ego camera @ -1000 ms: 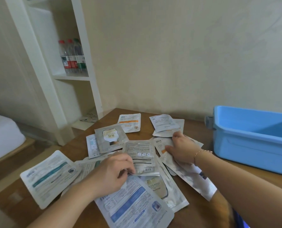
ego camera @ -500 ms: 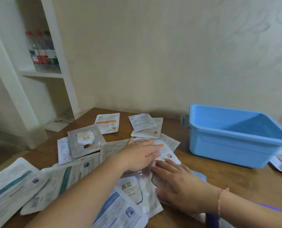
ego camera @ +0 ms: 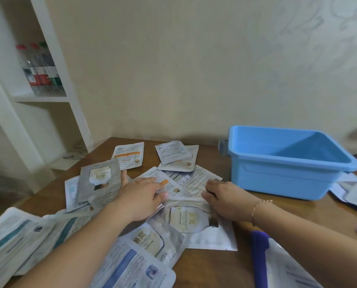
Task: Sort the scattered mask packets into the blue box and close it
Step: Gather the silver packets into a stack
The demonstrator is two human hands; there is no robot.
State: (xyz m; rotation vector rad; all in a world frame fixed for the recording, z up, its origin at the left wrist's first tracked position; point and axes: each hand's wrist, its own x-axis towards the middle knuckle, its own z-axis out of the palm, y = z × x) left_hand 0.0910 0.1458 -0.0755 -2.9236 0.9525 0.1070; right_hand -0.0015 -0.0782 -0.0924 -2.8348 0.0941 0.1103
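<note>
Both forearms reach toward twelve o'clock. The left hand (ego camera: 141,196) lies palm down, fingers curled. The right hand (ego camera: 225,197), at its three o'clock, likewise.

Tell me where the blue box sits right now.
In the head view the blue box stands open on the wooden table, at the right near the wall, just beyond the right hand and the scattered mask packets.

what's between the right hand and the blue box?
In the head view, between the right hand and the blue box lies a corner of a white mask packet, then bare wooden table.
</note>
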